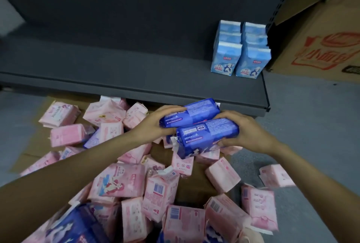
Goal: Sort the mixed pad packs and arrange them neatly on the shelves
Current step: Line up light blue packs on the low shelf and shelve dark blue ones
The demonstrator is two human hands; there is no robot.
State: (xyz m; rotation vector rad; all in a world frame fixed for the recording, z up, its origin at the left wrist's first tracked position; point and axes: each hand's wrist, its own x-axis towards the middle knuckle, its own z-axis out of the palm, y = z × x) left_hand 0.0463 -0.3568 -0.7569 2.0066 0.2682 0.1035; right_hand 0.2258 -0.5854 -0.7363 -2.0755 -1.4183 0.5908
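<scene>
- Dark grey shelf (136, 75) is seen above a grey floor, with a cardboard box (319, 48) at right.
- Pink packs (118, 180) are strewn over flattened cardboard, apparently unsorted.
- Light blue packs (240, 50) are stood upright in two rows at the shelf's right end.
- Two dark blue packs (198, 124) are clasped between left hand (155, 124) and right hand (247, 133), fingers curled round them, just below the shelf edge.
</scene>
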